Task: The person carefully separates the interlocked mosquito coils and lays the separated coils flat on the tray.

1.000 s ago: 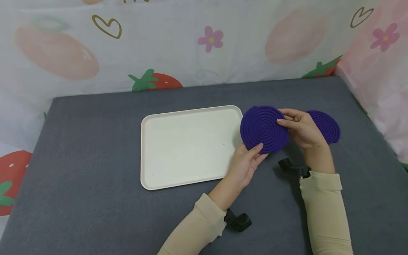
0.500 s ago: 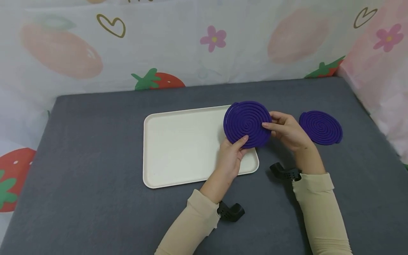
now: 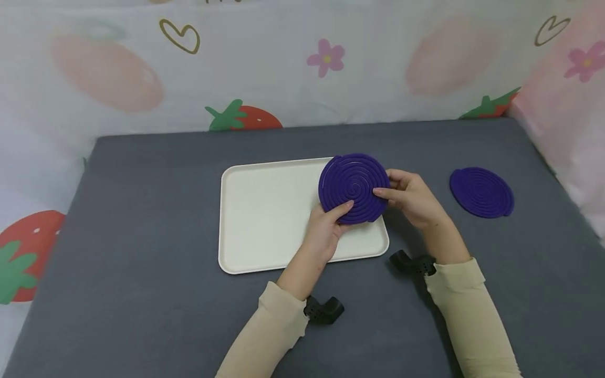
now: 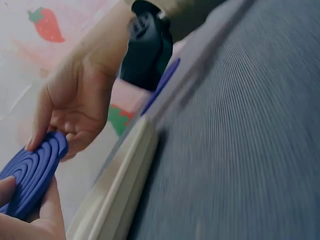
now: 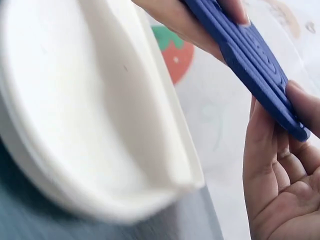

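Observation:
Both hands hold one purple spiral disc [image 3: 350,178] above the right part of a white tray [image 3: 264,215]. The left hand [image 3: 321,233] pinches its lower edge, thumb on top and fingers beneath. At the disc's right edge the right hand [image 3: 413,199] pinches it between thumb and fingers. In the left wrist view the disc [image 4: 37,167] is tilted between the two hands. The right wrist view shows the disc [image 5: 250,60] nearly edge-on, with the right hand's thumb on its spiral face and its fingers behind.
A second purple spiral disc [image 3: 482,192] lies flat on the grey table [image 3: 142,220], right of the tray. Behind the table hangs a printed cloth [image 3: 368,63] with strawberries, flowers and hearts. A black wrist device [image 3: 323,310] sits at the left cuff, another [image 3: 413,262] at the right.
Both hands have carried the held disc leftward, from the tray's right edge to over its right part. The other disc, partly hidden behind the right hand before, is now in full view.

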The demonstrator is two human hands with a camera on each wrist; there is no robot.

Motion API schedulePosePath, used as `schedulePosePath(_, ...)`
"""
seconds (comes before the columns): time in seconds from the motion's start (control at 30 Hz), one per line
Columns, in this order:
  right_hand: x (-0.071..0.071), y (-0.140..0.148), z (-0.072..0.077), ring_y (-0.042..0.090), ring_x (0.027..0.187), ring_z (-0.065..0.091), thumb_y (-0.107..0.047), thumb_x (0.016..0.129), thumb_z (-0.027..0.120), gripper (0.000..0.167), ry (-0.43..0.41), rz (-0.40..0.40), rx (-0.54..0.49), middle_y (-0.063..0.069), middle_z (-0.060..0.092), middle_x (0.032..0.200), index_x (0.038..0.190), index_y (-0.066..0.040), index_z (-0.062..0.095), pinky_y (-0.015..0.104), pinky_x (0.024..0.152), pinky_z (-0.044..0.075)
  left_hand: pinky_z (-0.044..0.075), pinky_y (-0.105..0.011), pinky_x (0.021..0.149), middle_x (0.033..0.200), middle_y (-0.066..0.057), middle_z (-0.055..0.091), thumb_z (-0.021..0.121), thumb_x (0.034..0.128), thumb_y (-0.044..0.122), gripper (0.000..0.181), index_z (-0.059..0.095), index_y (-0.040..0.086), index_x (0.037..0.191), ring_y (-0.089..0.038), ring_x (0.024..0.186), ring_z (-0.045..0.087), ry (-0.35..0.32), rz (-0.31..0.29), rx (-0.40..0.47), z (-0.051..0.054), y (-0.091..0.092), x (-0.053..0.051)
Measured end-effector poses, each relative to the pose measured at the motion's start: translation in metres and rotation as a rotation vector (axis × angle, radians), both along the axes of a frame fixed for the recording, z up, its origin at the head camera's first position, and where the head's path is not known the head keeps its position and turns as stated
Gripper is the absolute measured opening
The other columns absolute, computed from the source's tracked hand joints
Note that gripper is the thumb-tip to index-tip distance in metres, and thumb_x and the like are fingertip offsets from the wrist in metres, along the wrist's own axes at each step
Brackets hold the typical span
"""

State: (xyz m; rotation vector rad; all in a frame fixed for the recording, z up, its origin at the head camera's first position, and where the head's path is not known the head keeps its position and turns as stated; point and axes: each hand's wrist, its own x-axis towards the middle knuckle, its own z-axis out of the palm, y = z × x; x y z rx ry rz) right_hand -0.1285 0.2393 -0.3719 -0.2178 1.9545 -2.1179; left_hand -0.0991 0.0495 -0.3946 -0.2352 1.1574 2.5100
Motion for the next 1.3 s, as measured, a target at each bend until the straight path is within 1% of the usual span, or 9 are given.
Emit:
schedulePosePath(0.13,0.001,-0.012,-0.004,0.012,0.074,0.065,0.008,0.088,0.059,0.023,-0.024,0.009,0.019,0.001,0.068,0.087,0.1,-0.011,0.066,0.024,0.064,0.056,0.05,-0.036,0.091,0.12,-0.015,0.057,0.056,0.0907,-0.002,0.043,0.043,-0.005,0.132,-0.019,0.104,0.061,0.036,-0.042,-0.101,-0.003,-0.017,0.0)
schedulePosePath(0.27,0.003,-0.022,-0.007,0.012,0.076,0.065,0.009,0.088,0.057,0.023,-0.048,0.024,-0.002,0.002,0.068,0.088,0.101,-0.008,0.064,0.024,0.067,0.056,0.049,-0.036,0.094,0.126,-0.018,0.054,0.057,0.0907,0.0,0.046,0.041,-0.004,0.134,-0.022,0.11,0.058,0.051,-0.076,-0.155,-0.006,-0.031,0.001)
schedulePosePath(0.47,0.002,-0.036,-0.012,0.012,0.079,0.065,0.008,0.088,0.058,0.021,-0.079,0.032,0.0,0.002,0.067,0.089,0.104,-0.005,0.062,0.025,0.07,0.056,0.047,-0.036,0.095,0.128,-0.018,0.052,0.056,0.0901,-0.002,0.049,0.039,-0.003,0.136,-0.022,0.111,0.057,0.063,-0.097,-0.186,-0.007,-0.048,0.003)
schedulePosePath(0.6,0.0,-0.05,-0.014,0.011,0.075,0.064,0.006,0.089,0.056,0.019,-0.105,0.033,-0.025,0.001,0.067,0.087,0.102,-0.006,0.062,0.023,0.067,0.055,0.049,-0.033,0.092,0.122,-0.014,0.056,0.055,0.0897,-0.004,0.048,0.041,-0.004,0.135,-0.017,0.104,0.059,0.052,-0.064,-0.167,-0.008,-0.056,0.003)
schedulePosePath(0.73,-0.001,-0.063,-0.016,0.009,0.071,0.063,0.003,0.091,0.053,0.017,-0.155,0.009,-0.096,0.0,0.068,0.085,0.1,-0.008,0.063,0.02,0.064,0.053,0.051,-0.028,0.087,0.115,-0.009,0.058,0.053,0.0901,-0.006,0.045,0.041,-0.003,0.133,-0.013,0.098,0.061,0.027,-0.011,-0.1,-0.01,-0.057,0.004)
schedulePosePath(0.83,0.001,-0.068,-0.018,0.009,0.073,0.064,0.002,0.09,0.054,0.016,-0.193,-0.041,-0.121,-0.001,0.068,0.086,0.1,-0.008,0.063,0.02,0.065,0.053,0.051,-0.028,0.088,0.115,-0.008,0.058,0.052,0.0908,-0.006,0.044,0.041,-0.003,0.133,-0.013,0.099,0.061,0.016,-0.001,-0.075,-0.013,-0.055,0.004)
schedulePosePath(0.93,0.004,-0.071,-0.021,0.01,0.079,0.064,0.002,0.088,0.057,0.018,-0.206,-0.089,-0.101,-0.002,0.068,0.089,0.105,-0.003,0.061,0.021,0.07,0.054,0.049,-0.031,0.093,0.122,-0.012,0.056,0.052,0.0911,-0.006,0.045,0.04,-0.004,0.135,-0.015,0.104,0.059,0.027,-0.02,-0.095,-0.015,-0.052,0.005)
schedulePosePath(1.1,0.007,-0.076,-0.023,0.013,0.094,0.061,0.002,0.086,0.061,0.037,-0.189,-0.109,-0.073,0.0,0.065,0.1,0.121,0.008,0.053,0.025,0.082,0.052,0.044,-0.034,0.099,0.135,-0.017,0.046,0.052,0.0912,-0.006,0.051,0.035,-0.003,0.139,-0.022,0.118,0.051,0.066,-0.048,-0.142,-0.016,-0.052,0.006)
schedulePosePath(1.3,0.01,-0.078,-0.028,0.015,0.097,0.061,0.002,0.084,0.063,0.043,-0.168,-0.135,-0.059,0.002,0.064,0.103,0.125,0.009,0.051,0.027,0.085,0.052,0.043,-0.033,0.1,0.136,-0.018,0.045,0.053,0.0908,-0.005,0.053,0.034,-0.002,0.14,-0.025,0.122,0.048,0.106,-0.041,-0.17,-0.017,-0.052,0.007)
